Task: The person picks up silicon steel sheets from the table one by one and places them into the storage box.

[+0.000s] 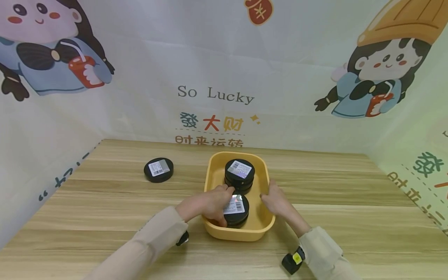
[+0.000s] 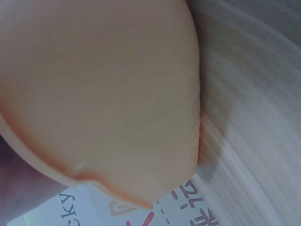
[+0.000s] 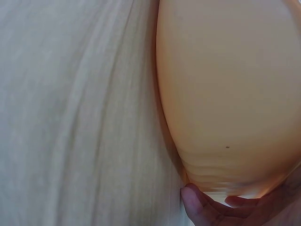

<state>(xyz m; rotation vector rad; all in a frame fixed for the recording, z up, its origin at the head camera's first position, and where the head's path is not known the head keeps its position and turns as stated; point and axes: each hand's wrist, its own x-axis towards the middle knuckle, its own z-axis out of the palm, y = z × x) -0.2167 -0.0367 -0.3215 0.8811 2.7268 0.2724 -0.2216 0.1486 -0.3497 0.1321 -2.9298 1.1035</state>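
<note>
A yellow rectangular tub (image 1: 241,235) with rounded corners stands mid-table in the head view. Inside, black round cases with white barcode labels form a far stack (image 1: 240,169) and a near stack (image 1: 237,218). My left hand (image 1: 210,203) reaches over the left rim and holds the near stack's top case (image 1: 235,208), thumb at the near side, fingers at the far side. At the right rim, my right hand (image 1: 275,200) grips the tub wall. Both wrist views are mostly filled by the tub's outer wall (image 2: 103,103); right fingers (image 3: 200,207) show low in the right one.
Another black round case (image 1: 158,170) lies on the wooden table (image 1: 115,202), left of the tub. A printed cloth backdrop (image 1: 217,58) rises behind the table and along both sides. Black wrist devices (image 1: 293,261) sit at the sleeves.
</note>
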